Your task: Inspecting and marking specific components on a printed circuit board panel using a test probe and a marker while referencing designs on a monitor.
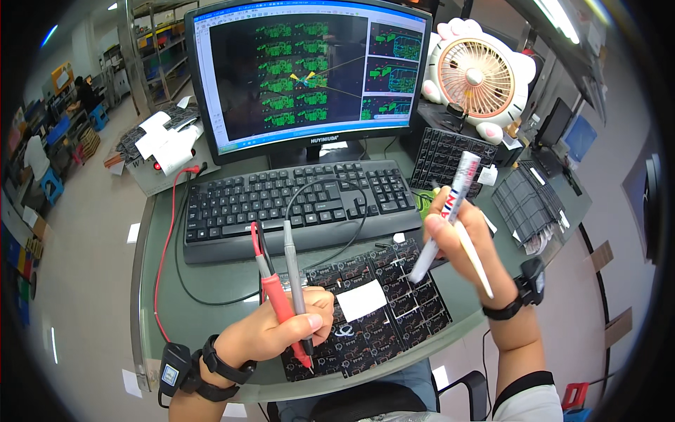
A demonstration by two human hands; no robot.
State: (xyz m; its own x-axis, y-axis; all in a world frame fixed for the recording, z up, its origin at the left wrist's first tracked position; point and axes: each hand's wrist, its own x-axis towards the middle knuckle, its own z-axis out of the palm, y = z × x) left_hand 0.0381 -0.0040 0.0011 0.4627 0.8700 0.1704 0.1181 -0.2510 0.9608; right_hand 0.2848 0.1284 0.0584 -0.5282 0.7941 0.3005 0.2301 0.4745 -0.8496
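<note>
Apparently so one fist carries both, the left hand (285, 327) has its grip closed round a red probe (279, 299) and a grey probe (292, 260), tips down over the circuit-board panel (422, 309) on the bench (218, 281); the right hand (460, 243) grips a marker (460, 181) (plus a slender white stick (472, 259)), slanted panelward.

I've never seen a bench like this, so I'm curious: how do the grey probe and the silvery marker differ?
The grey probe is in the left hand; the marker is in the right hand. The probe is slimmer, with a dark cord at its upper end; the marker is thicker and shows no cord. The probe's upper part looks plain, while the marker carries printing. Both slant down over the circuit boards.
</note>
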